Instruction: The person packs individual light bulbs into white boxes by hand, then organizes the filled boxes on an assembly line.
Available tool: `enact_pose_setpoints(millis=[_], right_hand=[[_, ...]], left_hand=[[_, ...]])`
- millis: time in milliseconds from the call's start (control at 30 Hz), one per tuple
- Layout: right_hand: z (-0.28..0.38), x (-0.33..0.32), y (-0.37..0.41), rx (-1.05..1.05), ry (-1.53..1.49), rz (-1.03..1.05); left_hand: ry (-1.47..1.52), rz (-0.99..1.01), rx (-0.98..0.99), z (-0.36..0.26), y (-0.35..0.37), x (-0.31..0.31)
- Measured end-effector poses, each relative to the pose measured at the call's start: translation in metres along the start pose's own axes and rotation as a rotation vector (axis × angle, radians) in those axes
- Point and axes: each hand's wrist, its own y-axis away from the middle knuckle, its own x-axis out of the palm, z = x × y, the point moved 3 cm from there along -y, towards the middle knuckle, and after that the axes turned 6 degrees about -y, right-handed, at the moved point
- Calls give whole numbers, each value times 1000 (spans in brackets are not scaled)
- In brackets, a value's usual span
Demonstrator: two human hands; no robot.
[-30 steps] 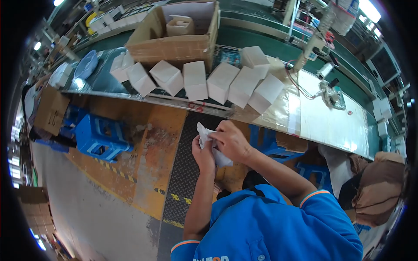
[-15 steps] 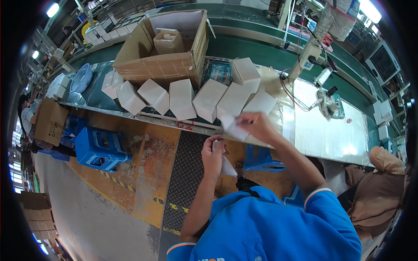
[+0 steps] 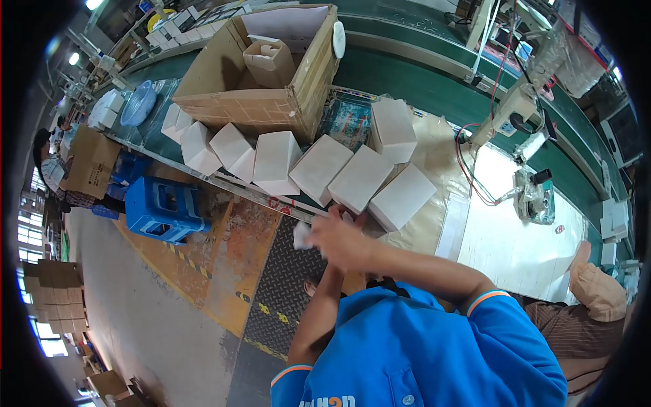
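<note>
My right hand (image 3: 339,242) crosses over my left, blurred by motion, its fingers closed on a crumpled white piece (image 3: 302,236) at their left side. Behind it my left hand (image 3: 337,213) is mostly hidden; its fingertips show near the table edge, with a bit of white between them. Both hands are close together, just below a row of white boxes (image 3: 361,179). The piece is thin and soft-looking; whether both hands hold the same one is hidden.
A large open carton (image 3: 237,108) holding a smaller brown box (image 3: 269,64) stands behind the row. Blue stools (image 3: 163,209) are at left, a blue basket (image 3: 139,103) beyond. Wires and a small device (image 3: 536,197) lie at right. A person's brown sleeve (image 3: 600,292) is at far right.
My right hand has moved left and down across my left hand, with white material in it. My left hand has become mostly covered. The whole view has shifted slightly.
</note>
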Motion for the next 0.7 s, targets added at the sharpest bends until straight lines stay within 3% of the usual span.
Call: enact_pose_setpoints(millis=[67, 100, 133, 167, 233, 300, 333, 367, 400, 467, 500, 600, 700], right_hand=[[-48, -50, 8, 118, -1226, -494], [-67, -90, 8, 169, -725, -523], [-80, -119, 9, 205, -220, -529], [-96, -111, 16, 206, -220, -525], [-122, -84, 21, 441, -98, -364], [-86, -50, 31, 164, -240, -590], [-61, -37, 28, 219, -384, -411], [-27, -38, 26, 127, -630, -321], [-18, -37, 20, 126, -629, -322], [0, -35, 6, -36, -285, -197], [-13, -58, -6, -1, -435, -240], [-81, -111, -26, 286, -253, -545], [-133, -92, -41, 331, -100, -509]], left_hand=[[-26, -23, 82, 14, 9, 6], [131, 104, -294, -39, 2, -31], [132, 104, -297, -37, 0, -30], [120, 74, -276, -35, 0, -28], [113, 58, -241, -37, -1, -29], [291, 96, -351, 3, 2, -4], [465, 131, -467, 17, 9, 8], [468, 134, -472, 17, 12, 7], [408, 158, -420, 13, 10, 1], [284, 195, -315, 7, 4, -15], [223, 214, -269, 1, 4, -25], [232, 142, -200, -26, 1, -60], [223, -51, -328, -7, -10, -79]])
